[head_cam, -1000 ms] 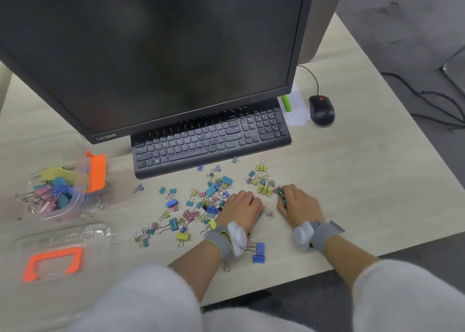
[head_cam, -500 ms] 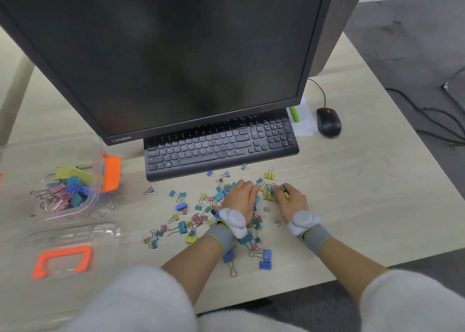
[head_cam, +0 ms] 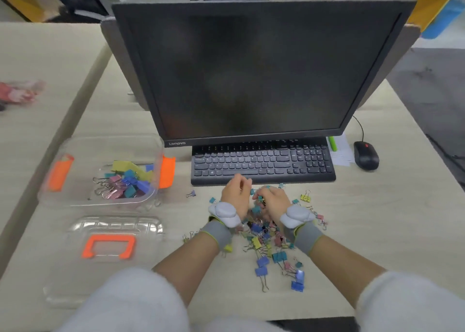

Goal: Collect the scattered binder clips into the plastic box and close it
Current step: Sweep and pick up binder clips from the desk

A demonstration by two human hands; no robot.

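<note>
Moved: right hand (head_cam: pixel 275 202) is closing on left hand (head_cam: pixel 235 198).
Right grip: clutching binder clips (head_cam: pixel 259 229).
Left grip: cannot tell.
Monitor (head_cam: pixel 251 74), 12 o'clock: showing "Lenovo".

clips (head_cam: pixel 266 233) before keyboard (head_cam: pixel 261 161), box (head_cam: pixel 75 195) left

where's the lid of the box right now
In the head view the clear lid with the orange handle lies on the desk at lower left, just nearer the person than the open plastic box and left of the scattered binder clips.
</note>
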